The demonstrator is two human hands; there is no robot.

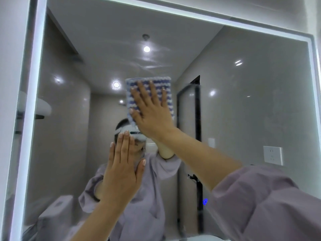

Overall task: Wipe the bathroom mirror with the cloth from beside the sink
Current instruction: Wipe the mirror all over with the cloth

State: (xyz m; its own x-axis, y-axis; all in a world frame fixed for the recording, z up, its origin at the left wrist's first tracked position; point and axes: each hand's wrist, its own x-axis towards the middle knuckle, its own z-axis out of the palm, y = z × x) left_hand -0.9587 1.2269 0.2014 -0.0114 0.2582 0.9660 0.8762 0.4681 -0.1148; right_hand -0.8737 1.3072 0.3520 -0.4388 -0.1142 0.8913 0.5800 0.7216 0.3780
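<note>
Head view: mid-wipe, judged roughly halfway. Already off the sink side and up on the glass: blue-and-white striped cloth (158, 81), pressed flat against the upper middle of the bathroom mirror (243, 101) under the right hand (152, 110). Fingers there straight and spread wide over the cloth, palm down on it, no pinching. Left hand (123, 171) lower and just left of it, flat toward the glass, fingers straight and pressed together, thumb slightly out, holding nothing; apparently bracing on the mirror, actual contact hard to confirm. Faint wet streaks (147, 63) above the cloth, so likely some passes done up there. Still looking hazy: lower left corner by the lit frame (33, 101), and a dull patch on the right side; probably still to wipe, plus the area under both hands. Containers: none plainly in view. White curved edge (208, 238) at the bottom, maybe the basin rim, contents not visible. In reflection only: toilet (57, 211), black-framed shower door (197, 119), wall socket (272, 155).
</note>
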